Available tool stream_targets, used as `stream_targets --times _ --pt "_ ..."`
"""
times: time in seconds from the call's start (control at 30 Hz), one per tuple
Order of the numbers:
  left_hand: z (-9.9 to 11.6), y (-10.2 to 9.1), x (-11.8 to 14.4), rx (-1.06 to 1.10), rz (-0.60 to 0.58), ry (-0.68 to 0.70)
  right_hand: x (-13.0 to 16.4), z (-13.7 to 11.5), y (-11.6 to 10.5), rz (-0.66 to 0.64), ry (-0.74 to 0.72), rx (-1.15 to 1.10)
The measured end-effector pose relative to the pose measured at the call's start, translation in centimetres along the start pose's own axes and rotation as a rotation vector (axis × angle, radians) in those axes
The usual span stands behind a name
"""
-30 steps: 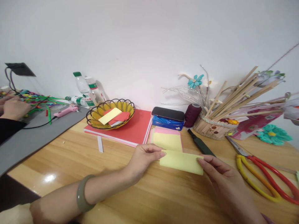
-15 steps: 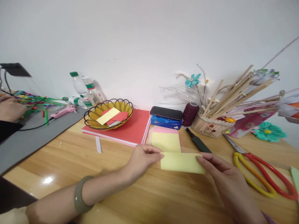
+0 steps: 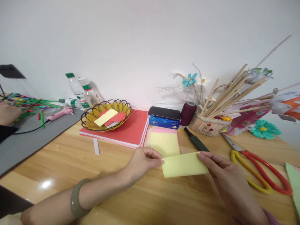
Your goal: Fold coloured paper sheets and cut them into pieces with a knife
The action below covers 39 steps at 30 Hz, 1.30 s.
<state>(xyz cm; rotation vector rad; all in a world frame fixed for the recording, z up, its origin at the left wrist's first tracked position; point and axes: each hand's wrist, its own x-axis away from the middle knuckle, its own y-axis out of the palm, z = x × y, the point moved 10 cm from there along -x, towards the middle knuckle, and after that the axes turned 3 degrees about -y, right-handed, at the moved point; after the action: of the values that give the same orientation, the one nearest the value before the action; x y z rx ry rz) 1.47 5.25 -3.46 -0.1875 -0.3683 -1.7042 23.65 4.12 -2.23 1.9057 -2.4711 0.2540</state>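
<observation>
Item: yellow paper slip (image 3: 184, 164), light and floppy, I judge; my left hand (image 3: 142, 162) and right hand (image 3: 222, 170) pinch its opposite short edges.

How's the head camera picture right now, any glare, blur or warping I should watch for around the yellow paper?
Head view: a small glare spot on the wooden table at lower left, none near the yellow paper; paper, left hand and right hand look sharp under soft, even light with faint shadows; wide-angle warping bends the scissors and table edges.
</observation>
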Motion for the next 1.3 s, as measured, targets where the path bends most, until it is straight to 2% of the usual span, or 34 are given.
stream_targets --times 0.37,0.67,0.77,0.87,0.97,1.03,1.17,1.3 --pt "-0.8 0.2 0.0 0.012 -0.035 -0.041 -0.2 0.1 -0.3 0.01 0.009 0.057" --pt "-0.4 0.4 0.1 -0.059 -0.039 0.008 -0.3 -1.4 0.1 -0.061 -0.124 0.302" --pt "-0.8 1.0 0.5 -0.23 -0.099 0.015 -0.4 -1.7 1.1 -0.145 -0.188 0.423" --pt "-1.0 1.8 1.4 -0.539 -0.171 0.041 0.0 -1.5 2.8 -0.282 -0.254 0.54" --pt "-0.2 2.0 2.4 -0.921 -0.13 0.149 0.6 -1.1 4.3 -0.399 -0.325 0.636" --pt "0.2 2.2 2.9 -1.085 -0.099 0.209 0.9 -0.9 4.9 -0.43 -0.369 0.693" --pt "0.4 2.7 3.0 -1.211 -0.139 0.245 1.2 -1.0 5.3 -0.434 -0.438 0.775" --pt "0.7 2.8 2.9 -1.229 -0.212 0.244 1.3 -1.1 5.5 -0.425 -0.472 0.831"
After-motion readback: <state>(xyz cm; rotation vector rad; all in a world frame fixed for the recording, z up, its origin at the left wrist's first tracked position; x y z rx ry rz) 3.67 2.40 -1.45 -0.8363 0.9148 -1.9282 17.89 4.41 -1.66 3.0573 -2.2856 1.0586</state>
